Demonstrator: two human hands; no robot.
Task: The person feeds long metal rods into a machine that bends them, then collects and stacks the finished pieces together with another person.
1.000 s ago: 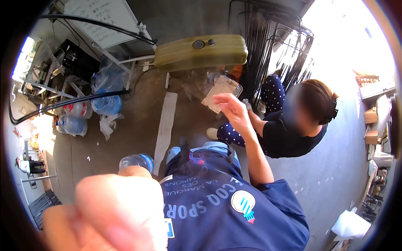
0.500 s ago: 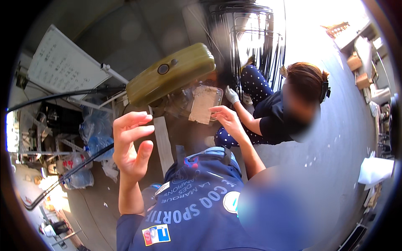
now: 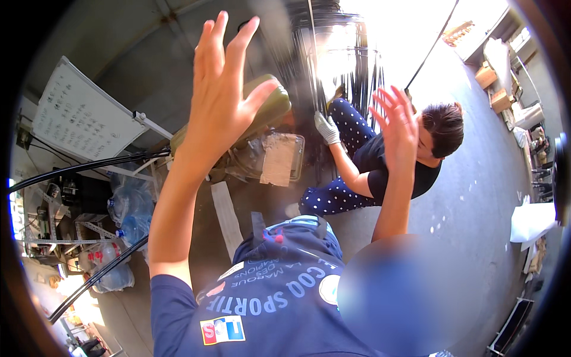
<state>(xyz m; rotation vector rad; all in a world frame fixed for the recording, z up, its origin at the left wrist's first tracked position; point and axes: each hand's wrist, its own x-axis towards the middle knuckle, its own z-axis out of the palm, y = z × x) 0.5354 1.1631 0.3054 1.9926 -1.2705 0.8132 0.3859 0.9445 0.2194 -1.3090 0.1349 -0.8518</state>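
Trouble sat at two o'clock

Your left hand (image 3: 220, 98) was raised at eleven o'clock, its grip spread wide around nothing; your right hand (image 3: 397, 128), at two, was splayed too, with nothing visible in it. The green container (image 3: 278, 107) lay partly behind the left hand, toward twelve; contact was unclear. A careless right swing could have struck the co-worker (image 3: 427, 183) it overlapped in view. Lowering the left without looking could have knocked the container.
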